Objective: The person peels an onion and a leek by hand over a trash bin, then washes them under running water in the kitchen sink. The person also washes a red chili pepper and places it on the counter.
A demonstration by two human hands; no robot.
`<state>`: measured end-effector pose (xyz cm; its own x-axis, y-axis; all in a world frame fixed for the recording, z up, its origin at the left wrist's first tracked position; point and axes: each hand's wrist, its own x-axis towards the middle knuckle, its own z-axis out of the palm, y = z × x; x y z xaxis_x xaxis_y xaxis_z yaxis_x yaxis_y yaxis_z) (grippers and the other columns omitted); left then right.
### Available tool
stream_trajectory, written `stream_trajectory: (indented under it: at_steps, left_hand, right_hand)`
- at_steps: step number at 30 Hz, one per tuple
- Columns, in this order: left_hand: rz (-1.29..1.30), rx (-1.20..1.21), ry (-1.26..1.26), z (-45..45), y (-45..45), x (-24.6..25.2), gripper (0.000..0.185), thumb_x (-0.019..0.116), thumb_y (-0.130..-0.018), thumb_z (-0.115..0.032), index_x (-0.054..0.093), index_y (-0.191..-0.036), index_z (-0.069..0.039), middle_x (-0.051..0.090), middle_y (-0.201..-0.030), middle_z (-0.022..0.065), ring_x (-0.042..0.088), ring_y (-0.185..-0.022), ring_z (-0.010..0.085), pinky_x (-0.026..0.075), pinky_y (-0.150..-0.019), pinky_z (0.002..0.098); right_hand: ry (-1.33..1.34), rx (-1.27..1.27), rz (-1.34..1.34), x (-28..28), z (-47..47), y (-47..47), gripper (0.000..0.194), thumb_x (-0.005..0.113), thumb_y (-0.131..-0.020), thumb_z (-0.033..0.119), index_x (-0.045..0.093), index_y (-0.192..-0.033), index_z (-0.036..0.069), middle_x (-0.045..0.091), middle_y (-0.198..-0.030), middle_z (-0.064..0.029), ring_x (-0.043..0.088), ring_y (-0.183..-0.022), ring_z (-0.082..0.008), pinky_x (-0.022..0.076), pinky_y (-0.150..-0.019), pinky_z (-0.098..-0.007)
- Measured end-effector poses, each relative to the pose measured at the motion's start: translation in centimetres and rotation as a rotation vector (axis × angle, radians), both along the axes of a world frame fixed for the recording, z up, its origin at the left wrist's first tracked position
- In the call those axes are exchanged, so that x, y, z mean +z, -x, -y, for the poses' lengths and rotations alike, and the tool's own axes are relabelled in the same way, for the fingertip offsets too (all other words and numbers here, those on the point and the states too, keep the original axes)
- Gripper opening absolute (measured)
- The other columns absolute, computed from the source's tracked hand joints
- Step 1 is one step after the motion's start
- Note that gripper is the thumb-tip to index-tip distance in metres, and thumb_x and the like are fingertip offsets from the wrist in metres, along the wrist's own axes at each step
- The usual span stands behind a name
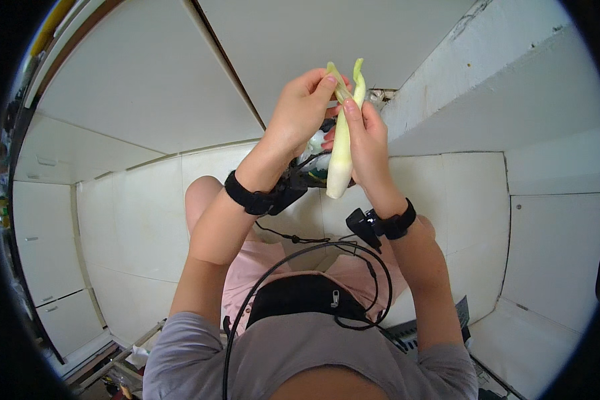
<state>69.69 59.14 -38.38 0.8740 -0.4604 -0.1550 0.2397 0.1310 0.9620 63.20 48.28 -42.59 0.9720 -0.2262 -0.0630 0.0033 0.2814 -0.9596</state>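
Observation:
A pale green and white stalk vegetable (342, 159), of a kind I cannot name for certain, is held up in front of me with its thick white end pointing toward my body. My right hand (368, 135) grips its shaft, thumb on top. Between the thumb and fingers of my left hand (305, 102) is a loose outer leaf (340, 89), which stands away from the stalk's upper part. The curled green tip (358, 70) rises beside it. Both wrists wear black straps with small devices.
Beneath my hands, partly hidden, is a bin or bag with plastic and scraps (316, 161). White cabinet panels (145, 75) rise ahead and left; a white ledge (445, 75) slants at the right. Black cables (300, 252) loop over my lap above the tiled floor (135, 215).

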Motion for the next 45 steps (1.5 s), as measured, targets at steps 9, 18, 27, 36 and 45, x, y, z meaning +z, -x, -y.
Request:
stream_trajectory:
  at_steps: [9, 18, 27, 36, 45]
  left_hand:
    - [-0.266, 0.235, 0.284, -3.5, 0.4, -5.2, 0.01, 0.046, -0.097, -0.019, 0.049, -0.093, -0.009, 0.052, -0.08, 0.0026, 0.061, -0.085, 0.0183, 0.053, -0.077, 0.0359]
    - [0.029, -0.058, -0.258, -3.5, -2.4, -13.6, 0.034, 0.044, -0.101, -0.029, 0.061, -0.119, -0.007, 0.059, -0.116, 0.005, 0.051, -0.108, 0.0159, 0.043, -0.094, 0.0389]
    - [0.375, -0.133, -0.328, -1.0, -1.3, -11.2, 0.044, 0.055, -0.097, -0.027, 0.053, -0.129, 0.001, 0.058, -0.113, 0.0102, 0.053, -0.112, 0.0212, 0.04, -0.098, 0.0312]
    - [0.076, 0.014, 0.06, 0.4, 0.4, -6.6, 0.028, 0.052, -0.099, -0.019, 0.062, -0.111, 0.004, 0.067, -0.096, 0.0064, 0.061, -0.09, 0.0144, 0.049, -0.083, 0.0277]
    - [-0.081, 0.177, 0.054, -6.0, -0.5, -10.6, 0.03, 0.047, -0.102, -0.023, 0.059, -0.117, 0.0, 0.061, -0.085, 0.0024, 0.065, -0.084, 0.0153, 0.052, -0.083, 0.0288]
  right_hand:
    - [-0.098, -0.286, 0.181, -2.9, 2.8, 0.7, 0.036, 0.04, -0.103, 0.034, 0.046, -0.106, -0.001, 0.058, -0.099, -0.0157, 0.064, -0.089, -0.0266, 0.0536, -0.081, -0.0419]
    - [-0.365, -0.173, 0.008, -3.7, 6.1, 2.7, 0.036, 0.033, -0.103, 0.036, 0.043, -0.112, 0.003, 0.052, -0.091, -0.0098, 0.055, -0.089, -0.0241, 0.0459, -0.089, -0.045]
    - [-0.434, 0.019, -0.086, -4.7, 4.0, 1.0, 0.033, 0.031, -0.103, 0.037, 0.045, -0.103, 0.007, 0.052, -0.082, -0.007, 0.053, -0.068, -0.0204, 0.0468, -0.062, -0.0358]
    - [-0.434, 0.014, -0.035, -4.7, 2.6, -0.7, 0.032, 0.038, -0.102, 0.038, 0.047, -0.1, 0.008, 0.052, -0.087, -0.0076, 0.056, -0.076, -0.022, 0.05, -0.069, -0.0378]
    - [-0.515, -0.234, -0.047, -6.7, 5.7, -0.6, 0.036, 0.032, -0.103, 0.04, 0.046, -0.096, 0.007, 0.049, -0.086, -0.0069, 0.054, -0.082, -0.0224, 0.0488, -0.077, -0.0412]
